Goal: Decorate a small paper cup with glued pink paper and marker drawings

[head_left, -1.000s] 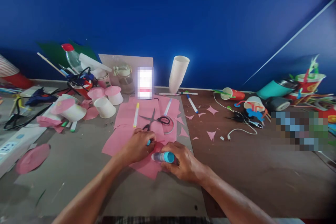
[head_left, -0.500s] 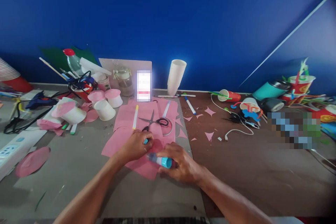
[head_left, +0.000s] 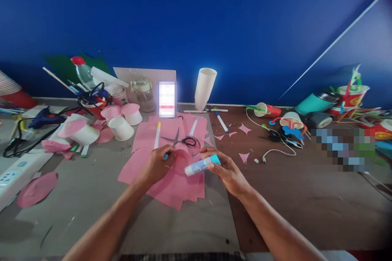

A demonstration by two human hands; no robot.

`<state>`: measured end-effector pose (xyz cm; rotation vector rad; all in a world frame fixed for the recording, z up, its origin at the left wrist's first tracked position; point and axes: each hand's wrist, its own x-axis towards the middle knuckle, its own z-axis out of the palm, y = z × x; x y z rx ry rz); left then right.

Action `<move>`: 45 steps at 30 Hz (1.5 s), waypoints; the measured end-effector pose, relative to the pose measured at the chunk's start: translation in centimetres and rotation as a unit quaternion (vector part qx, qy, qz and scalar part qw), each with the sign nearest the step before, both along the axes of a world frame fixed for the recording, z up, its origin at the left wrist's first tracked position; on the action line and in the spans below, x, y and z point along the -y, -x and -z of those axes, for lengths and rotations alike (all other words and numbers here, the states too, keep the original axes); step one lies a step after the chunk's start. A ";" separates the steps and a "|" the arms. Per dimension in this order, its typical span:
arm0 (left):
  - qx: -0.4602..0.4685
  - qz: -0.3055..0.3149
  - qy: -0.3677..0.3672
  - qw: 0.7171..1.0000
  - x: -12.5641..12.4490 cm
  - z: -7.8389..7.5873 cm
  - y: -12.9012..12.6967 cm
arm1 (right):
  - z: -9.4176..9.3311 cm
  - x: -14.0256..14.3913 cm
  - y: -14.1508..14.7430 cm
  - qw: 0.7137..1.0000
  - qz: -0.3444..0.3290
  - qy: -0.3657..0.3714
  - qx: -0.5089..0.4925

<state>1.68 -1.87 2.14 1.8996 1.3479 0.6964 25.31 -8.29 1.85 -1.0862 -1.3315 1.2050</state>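
Lifted off the pink paper sheets [head_left: 171, 179], our right hand [head_left: 225, 169] grips the blue-capped glue stick [head_left: 200, 166]; left hand [head_left: 157, 165] pinches its small blue cap [head_left: 165, 157]. Exposed glue could smear stray sheets.

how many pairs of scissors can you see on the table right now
1 for sure: black-handled scissors lying on the pink paper, just beyond the left hand. A dark tool among the cables at right may be another pair; too small to tell.

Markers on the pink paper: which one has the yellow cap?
The left marker, lying left of the scissors, just beyond the left hand. The other marker, right of the scissors, has no yellow.
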 end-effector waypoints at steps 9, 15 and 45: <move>0.022 0.030 0.027 0.999 0.4 -0.3 -0.2 | 0.4 0.1 0.9 0.996 0.027 0.009 0.083; 0.028 0.093 0.068 0.993 0.2 -1.4 0.2 | -0.1 0.0 0.5 0.992 0.043 0.000 0.116; -0.090 0.118 -0.055 0.987 0.0 1.6 0.1 | -0.2 0.5 1.4 0.963 -0.014 -0.045 0.265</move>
